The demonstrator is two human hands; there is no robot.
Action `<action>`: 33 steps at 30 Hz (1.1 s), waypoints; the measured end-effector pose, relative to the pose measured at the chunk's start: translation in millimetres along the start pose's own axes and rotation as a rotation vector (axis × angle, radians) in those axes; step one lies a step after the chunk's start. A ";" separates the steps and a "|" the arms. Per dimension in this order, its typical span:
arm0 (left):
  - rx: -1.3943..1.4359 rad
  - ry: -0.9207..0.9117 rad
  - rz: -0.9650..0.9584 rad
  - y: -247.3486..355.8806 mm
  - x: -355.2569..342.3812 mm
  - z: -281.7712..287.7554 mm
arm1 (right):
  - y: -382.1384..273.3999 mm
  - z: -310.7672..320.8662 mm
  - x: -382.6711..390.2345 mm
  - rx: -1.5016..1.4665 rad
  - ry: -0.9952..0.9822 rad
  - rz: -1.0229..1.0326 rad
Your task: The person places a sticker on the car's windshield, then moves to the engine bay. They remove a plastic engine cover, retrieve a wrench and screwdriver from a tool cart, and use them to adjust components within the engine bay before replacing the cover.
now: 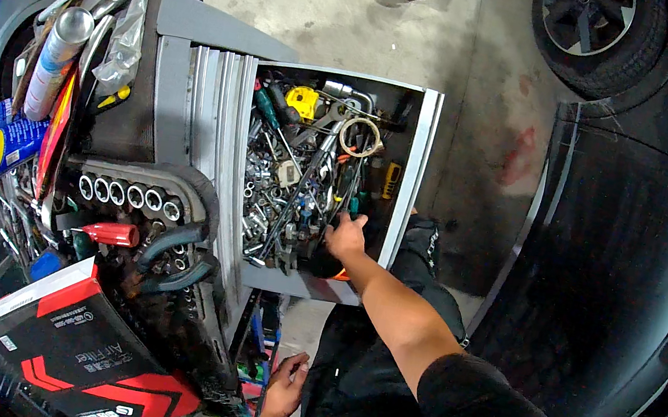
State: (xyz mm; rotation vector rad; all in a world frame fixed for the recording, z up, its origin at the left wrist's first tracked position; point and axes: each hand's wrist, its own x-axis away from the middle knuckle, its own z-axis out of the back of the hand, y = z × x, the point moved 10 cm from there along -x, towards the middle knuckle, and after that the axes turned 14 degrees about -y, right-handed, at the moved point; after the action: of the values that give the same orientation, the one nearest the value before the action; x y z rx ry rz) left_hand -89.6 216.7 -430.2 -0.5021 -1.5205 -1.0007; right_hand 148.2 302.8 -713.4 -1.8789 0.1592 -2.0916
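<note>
My right hand [346,238] reaches down into an open drawer [425,162] of a grey tool cabinet. Its fingers are apart over the near right part of a heap of loose tools [291,201], close to a small green handle [355,205]. Nothing shows in its grasp, though the fingertips are partly hidden. Among the tools lie sockets, wrenches, a green-handled screwdriver [267,105], a yellow tool [302,102] and a cream-coloured ring [360,137]. My left hand [286,386] hangs below the drawer's near side, beside the cabinet, loosely curved and holding nothing.
On the cabinet top lie a black and red box [95,345], a socket set [133,196], a red-handled screwdriver [113,233], a spray can [58,61] and a blue packet [1,140]. A dark car [628,249] stands to the right, with a wheel [584,21] beyond.
</note>
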 end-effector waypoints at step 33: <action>0.192 -0.144 -0.472 236.6 65.7 22.6 | -121.6 219.5 470.9 0.138 0.037 0.505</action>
State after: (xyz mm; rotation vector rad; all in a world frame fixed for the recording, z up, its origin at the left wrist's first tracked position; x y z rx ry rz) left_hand 68.5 347.9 -293.8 -0.0764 -1.8930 -1.1771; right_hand 306.1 299.8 -203.8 -1.5235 0.4359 -1.7421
